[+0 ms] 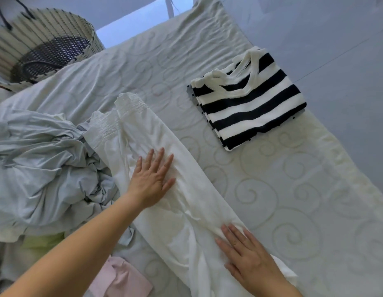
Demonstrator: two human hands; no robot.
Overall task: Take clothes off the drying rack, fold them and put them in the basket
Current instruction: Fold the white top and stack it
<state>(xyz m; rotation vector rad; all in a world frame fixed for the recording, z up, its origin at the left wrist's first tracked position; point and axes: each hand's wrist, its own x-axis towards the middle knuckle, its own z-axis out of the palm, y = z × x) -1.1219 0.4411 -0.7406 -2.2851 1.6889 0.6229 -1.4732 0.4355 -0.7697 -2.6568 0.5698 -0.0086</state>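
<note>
The basket (57, 24) sits at the upper left. The left hand (151, 182) and the right hand (248, 259) both lie flat, fingers straight, on the white garment (182, 211). Its long axis runs from centre-left to lower right, and the left hand is nearer its gathered end.

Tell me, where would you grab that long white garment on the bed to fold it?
Probably at its gathered end, the far one. The white garment lies flat in a long strip, so the left hand could pinch that end from above and bring it toward the right hand.
</note>
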